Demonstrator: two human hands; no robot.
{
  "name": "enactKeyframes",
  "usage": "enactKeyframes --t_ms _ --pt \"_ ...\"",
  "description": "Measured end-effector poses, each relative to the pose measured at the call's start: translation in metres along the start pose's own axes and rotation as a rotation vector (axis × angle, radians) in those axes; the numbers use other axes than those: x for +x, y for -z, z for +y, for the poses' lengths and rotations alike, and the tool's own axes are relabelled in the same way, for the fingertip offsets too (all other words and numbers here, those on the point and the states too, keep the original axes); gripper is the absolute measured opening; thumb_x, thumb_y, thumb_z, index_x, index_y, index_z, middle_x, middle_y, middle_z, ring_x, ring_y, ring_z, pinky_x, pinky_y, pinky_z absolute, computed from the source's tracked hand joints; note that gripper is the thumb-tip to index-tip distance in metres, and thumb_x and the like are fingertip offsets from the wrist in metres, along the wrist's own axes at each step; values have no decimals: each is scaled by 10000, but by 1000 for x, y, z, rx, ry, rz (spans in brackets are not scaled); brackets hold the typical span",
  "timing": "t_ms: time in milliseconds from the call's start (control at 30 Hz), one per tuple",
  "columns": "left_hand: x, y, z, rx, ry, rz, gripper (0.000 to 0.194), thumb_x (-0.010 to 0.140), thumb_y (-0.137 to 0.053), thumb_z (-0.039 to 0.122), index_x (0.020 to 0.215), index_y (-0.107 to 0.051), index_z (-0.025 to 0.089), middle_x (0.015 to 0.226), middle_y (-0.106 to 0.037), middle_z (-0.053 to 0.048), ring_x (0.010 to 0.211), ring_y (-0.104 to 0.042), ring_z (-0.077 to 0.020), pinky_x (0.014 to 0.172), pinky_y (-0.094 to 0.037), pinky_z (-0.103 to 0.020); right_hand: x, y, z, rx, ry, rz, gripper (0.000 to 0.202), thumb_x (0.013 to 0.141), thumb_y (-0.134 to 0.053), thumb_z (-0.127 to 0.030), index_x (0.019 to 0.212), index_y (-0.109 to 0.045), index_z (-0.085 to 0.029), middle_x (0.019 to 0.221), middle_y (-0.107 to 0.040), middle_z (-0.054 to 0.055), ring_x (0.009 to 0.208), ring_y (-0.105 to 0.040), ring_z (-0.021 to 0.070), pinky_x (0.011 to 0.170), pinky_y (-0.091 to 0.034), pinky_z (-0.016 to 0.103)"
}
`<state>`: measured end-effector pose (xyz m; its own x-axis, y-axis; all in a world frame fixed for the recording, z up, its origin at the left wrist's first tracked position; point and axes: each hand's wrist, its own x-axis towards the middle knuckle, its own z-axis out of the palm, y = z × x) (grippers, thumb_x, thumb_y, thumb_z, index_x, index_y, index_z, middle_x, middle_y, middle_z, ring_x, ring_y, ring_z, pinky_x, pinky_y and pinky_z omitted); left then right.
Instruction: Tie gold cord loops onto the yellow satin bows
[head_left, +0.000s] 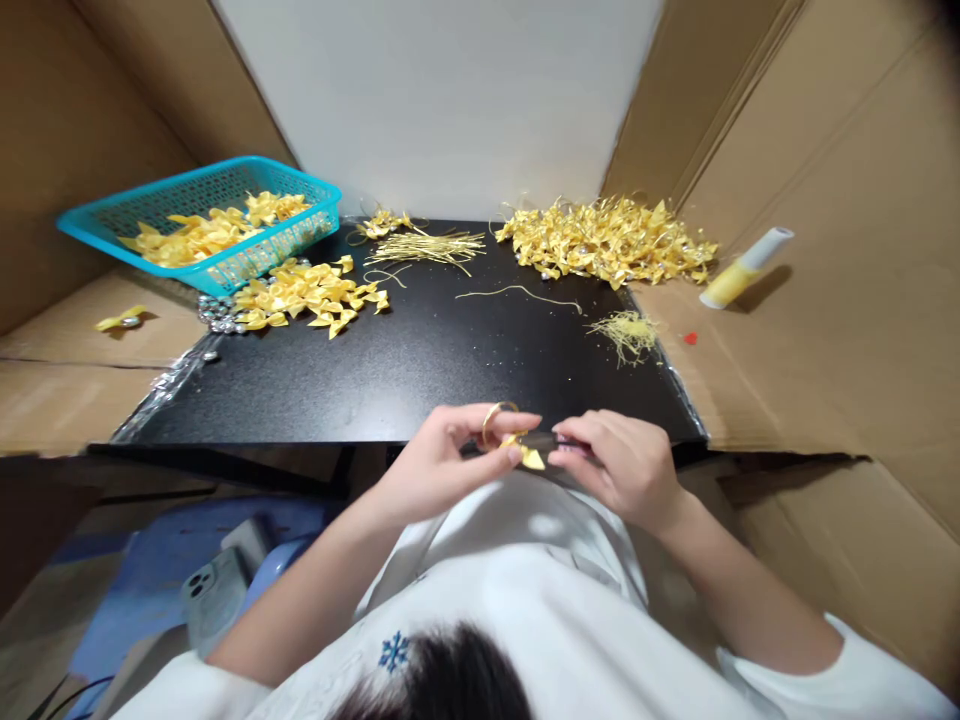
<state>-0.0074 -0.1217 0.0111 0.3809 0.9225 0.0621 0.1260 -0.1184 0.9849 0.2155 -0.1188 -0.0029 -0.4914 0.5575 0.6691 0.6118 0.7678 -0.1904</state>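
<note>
Yellow bow [532, 459] is pinched in the left hand [456, 450] at the near edge of the tabletop [420, 375], gold cord [486, 424] looped beside it. Right hand [626, 462] grips a blurred dark tool [573, 443]. Brace the bow firmly; guide the tool clear of the thumb.

Blk tabletop [420, 370], white wall [450, 110] bhnd, cardboard panels [840, 170] both sides, blue seat [139, 580] lwr L.

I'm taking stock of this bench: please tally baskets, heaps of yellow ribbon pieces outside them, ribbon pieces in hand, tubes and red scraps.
Basket: 1
Heaps: 3 (left heap, small back heap, right heap)
Ribbon piece in the left hand: 1
Tube: 1
Red scrap: 1
Total: 7
</note>
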Motion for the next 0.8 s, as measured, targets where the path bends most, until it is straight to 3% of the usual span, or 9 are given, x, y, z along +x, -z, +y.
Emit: enactKeyframes --t_ms 100,267,400,500,600,667,800 --pt "63 -3 8 -50 -1 -144 382 754 -746 300 1083 -735 107 750 -685 -53 679 -581 -145 668 -460 -277 8 6 35 -46 -168 19 236 941 -514 -404 894 -635 -207 745 -696 43 631 -612 152 602 -415 257" --pt "176 -27 19 -16 8 -287 189 670 -741 118 855 -761 84 775 -715 -55 679 -578 -115 741 -468 -281 15 24 94 -228 -484 48 295 908 -515 -459 882 -648 -197 783 -712 76 671 -628 201 606 -390 281" --pt "220 -45 12 85 60 -275 147 620 -746 80 766 -756 91 715 -703 -45 594 -521 -95 688 -455 -282 13 34 114 -260 -616 -1 310 917 -482 -448 849 -646 -194 751 -703 75 656 -612 206 602 -361 286" --pt "223 -44 2 119 82 -238 204 573 -775 79 775 -749 89 699 -689 -32 604 -538 -105 692 -450 -282 6 42 126 -277 -717 -35 315 920 -476 -441 840 -647 -189 756 -702 82 686 -614 217 615 -360 296" --pt "206 -30 -4 103 29 -223 340 583 -789 114 917 -729 89 644 -631 15 602 -534 -95 691 -435 -263 -9 53 146 -316 -795 -57 300 903 -506 -443 862 -652 -184 826 -710 100 753 -618 236 658 -391 320" --pt "184 -17 -3 103 -52 -271 374 632 -785 178 987 -696 103 618 -568 47 577 -495 -82 637 -406 -240 -23 59 162 -383 -782 -56 319 895 -512 -464 853 -657 -183 865 -703 113 801 -605 250 692 -408 345" --pt "123 1 6 76 -248 -289 271 742 -743 300 891 -583 141 780 -588 -1 664 -507 -93 636 -407 -227 -46 63 182 -485 -723 0 364 896 -499 -485 809 -667 -174 901 -672 144 847 -565 261 744 -421 387"
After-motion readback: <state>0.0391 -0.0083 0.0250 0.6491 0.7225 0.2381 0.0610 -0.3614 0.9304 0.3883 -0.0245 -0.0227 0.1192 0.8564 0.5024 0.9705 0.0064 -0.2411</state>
